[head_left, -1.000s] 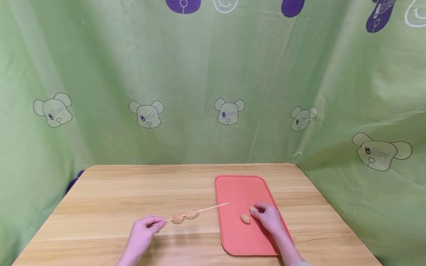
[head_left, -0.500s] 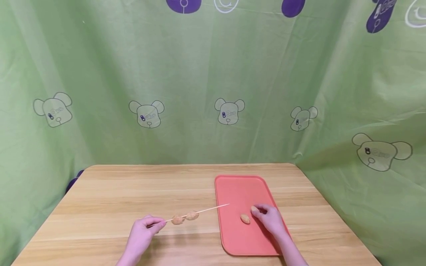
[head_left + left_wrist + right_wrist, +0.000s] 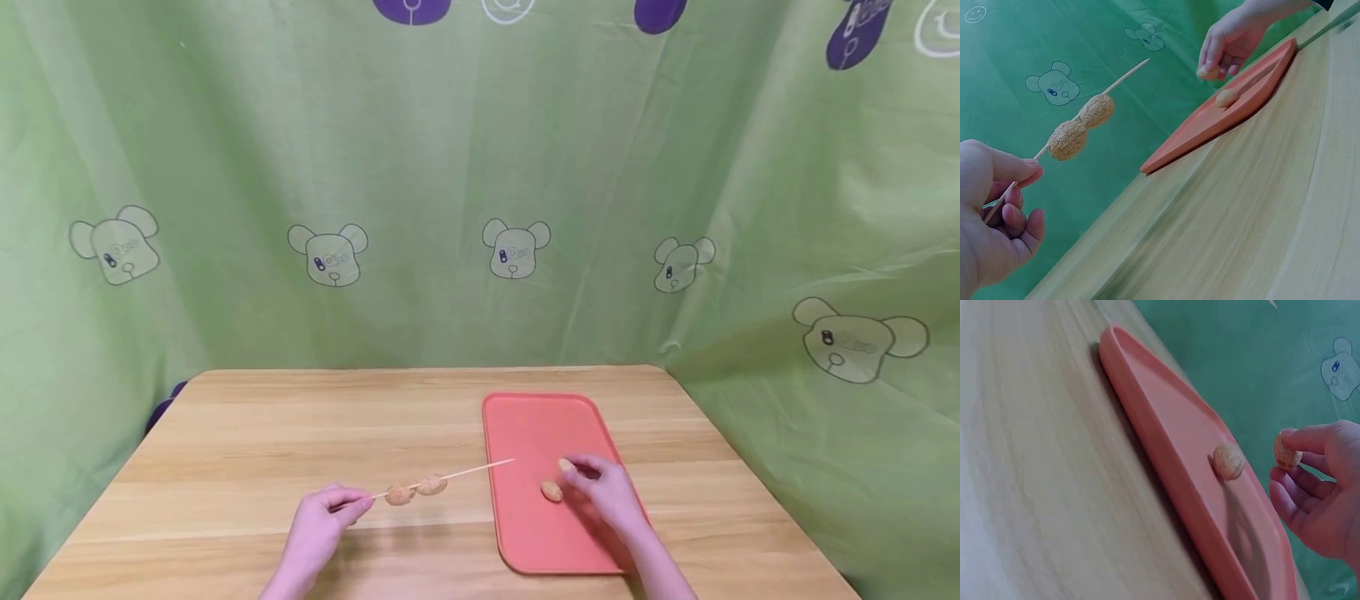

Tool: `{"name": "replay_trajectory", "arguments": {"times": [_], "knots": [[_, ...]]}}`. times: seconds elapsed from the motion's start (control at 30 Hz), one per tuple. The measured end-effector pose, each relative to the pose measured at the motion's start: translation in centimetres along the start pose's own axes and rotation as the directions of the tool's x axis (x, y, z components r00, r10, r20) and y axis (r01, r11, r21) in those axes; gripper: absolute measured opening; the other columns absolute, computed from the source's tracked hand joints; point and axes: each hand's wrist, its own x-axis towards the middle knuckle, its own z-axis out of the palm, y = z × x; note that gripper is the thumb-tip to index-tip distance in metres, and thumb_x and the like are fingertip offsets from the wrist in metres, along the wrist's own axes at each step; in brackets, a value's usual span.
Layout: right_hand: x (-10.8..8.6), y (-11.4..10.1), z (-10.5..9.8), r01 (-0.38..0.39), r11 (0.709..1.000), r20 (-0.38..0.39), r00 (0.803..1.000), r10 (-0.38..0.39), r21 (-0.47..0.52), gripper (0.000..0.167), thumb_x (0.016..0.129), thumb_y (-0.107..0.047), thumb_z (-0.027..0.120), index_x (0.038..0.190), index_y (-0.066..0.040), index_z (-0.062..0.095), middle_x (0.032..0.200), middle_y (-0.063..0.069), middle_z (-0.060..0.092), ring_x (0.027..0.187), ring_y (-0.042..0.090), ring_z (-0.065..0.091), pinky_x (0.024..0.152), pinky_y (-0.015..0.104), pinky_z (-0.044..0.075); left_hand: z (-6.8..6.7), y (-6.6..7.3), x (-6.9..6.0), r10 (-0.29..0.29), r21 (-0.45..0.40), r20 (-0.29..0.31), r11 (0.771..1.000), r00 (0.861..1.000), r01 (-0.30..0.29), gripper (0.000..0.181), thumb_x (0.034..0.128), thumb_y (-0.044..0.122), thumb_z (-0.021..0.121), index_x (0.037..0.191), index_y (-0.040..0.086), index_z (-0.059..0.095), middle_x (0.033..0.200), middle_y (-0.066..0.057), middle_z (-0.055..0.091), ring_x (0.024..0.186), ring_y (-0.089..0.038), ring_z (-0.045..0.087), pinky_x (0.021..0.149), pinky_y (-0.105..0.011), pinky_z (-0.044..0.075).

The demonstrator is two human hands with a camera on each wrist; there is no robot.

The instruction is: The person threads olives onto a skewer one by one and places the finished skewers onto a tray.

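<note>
Head view: light wood-grain table [image 3: 262, 433]. Coral-red rectangular tray with rounded corners and a low rim [image 3: 536, 425], right of the table's middle, long side running near to far.

Left hand [image 3: 315, 525], near side, left of the tray: thumb and fingertips closed in a pinch on the lower end of a thin, pale, pointed wooden skewer [image 3: 472, 472]. Left wrist view: skewer's tail runs back past the other fingers, which are loosely curled. Skewer is raised off the table, slanting up and away to the right; in the head view its tip shows against the left part of the tray.

Threaded on it, two tan, wrinkled, rounded lumps: inner lump [image 3: 1067, 140] a short bare stretch from the fingertips, outer lump [image 3: 1096, 110] touching it. Bare skewer beyond, to the point.

Right hand [image 3: 611, 496], over the tray's right half: thumb and fingers parted only by the width of a third tan oval lump [image 3: 1287, 451], pinched between them, clear of the tray in the right wrist view. Fourth tan lump [image 3: 552, 492] lies loose on the tray floor, just left of the right hand and a little nearer.

Far side and both flanks: green cloth backdrop [image 3: 420, 150] printed with outlined bear heads.
</note>
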Motion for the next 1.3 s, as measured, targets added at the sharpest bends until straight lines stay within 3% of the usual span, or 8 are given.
{"name": "replay_trajectory", "arguments": {"times": [0.2, 0.67, 0.9, 1.03, 1.3], "knots": [[-0.7, -1.0, 0.2, 0.05, 0.999, 0.008, 0.999, -0.05, -0.012, 0.027, 0.081, -0.006, 0.07, 0.104, 0.007, 0.065, 0.095, 0.013, 0.066, 0.084, 0.015, 0.06, 0.074, 0.023, 0.048, 0.0, 0.1, 0.0, 0.002, -0.001, 0.007, 1.0, 1.0, -0.002, 0.011, 0.076, 0.009, 0.073, 0.085, 0.002, 0.072, 0.078, -0.003, 0.06, 0.072, -0.01, 0.052, 0.062, -0.023, 0.043], [-1.7, -2.9, 0.5, 0.03, 0.998, 0.065, 0.997, -0.034, 0.055, 0.031, 0.083, -0.012, 0.069, 0.108, 0.006, 0.063, 0.099, 0.012, 0.065, 0.088, 0.015, 0.061, 0.077, 0.022, 0.047, -0.2, -0.1, 0.1, 0.009, 0.007, -0.004, 1.0, 1.0, -0.009, 0.013, 0.0758, 0.007, 0.073, 0.086, 0.0, 0.072, 0.077, -0.003, 0.062, 0.069, -0.008, 0.051, 0.062, -0.023, 0.042], [-1.8, -3.3, 0.8, 0.019, 0.995, 0.074, 0.997, -0.027, 0.095, 0.03, 0.083, -0.007, 0.068, 0.109, 0.007, 0.062, 0.098, 0.012, 0.065, 0.085, 0.012, 0.06, 0.075, 0.022, 0.048, -0.2, 0.0, 0.0, 0.009, 0.003, -0.004, 1.0, 1.0, -0.009, 0.013, 0.0755, 0.008, 0.073, 0.086, 0.0, 0.071, 0.076, -0.002, 0.062, 0.069, -0.009, 0.052, 0.062, -0.023, 0.042], [-1.9, -3.5, 1.0, 0.007, 0.988, 0.082, 0.996, -0.02, 0.156, 0.029, 0.082, -0.003, 0.067, 0.109, 0.008, 0.061, 0.095, 0.012, 0.064, 0.082, 0.012, 0.06, 0.073, 0.023, 0.049, -0.3, 0.1, -0.1, -0.007, -0.002, 0.007, 1.0, 1.0, 0.007, 0.013, 0.0759, 0.008, 0.073, 0.086, 0.0, 0.071, 0.077, -0.003, 0.061, 0.07, -0.01, 0.052, 0.062, -0.023, 0.042], [-2.2, -3.7, 1.1, -0.035, 0.944, 0.176, 0.984, -0.024, 0.328, 0.038, 0.085, 0.002, 0.061, 0.118, 0.016, 0.049, 0.102, 0.02, 0.061, 0.083, 0.012, 0.062, 0.076, 0.032, 0.052, -0.2, 0.0, -0.1, -0.027, -0.01, 0.012, 1.0, 1.0, 0.028, 0.014, 0.077, 0.008, 0.072, 0.087, -0.001, 0.071, 0.079, -0.003, 0.062, 0.072, -0.01, 0.053, 0.063, -0.023, 0.043]]}}
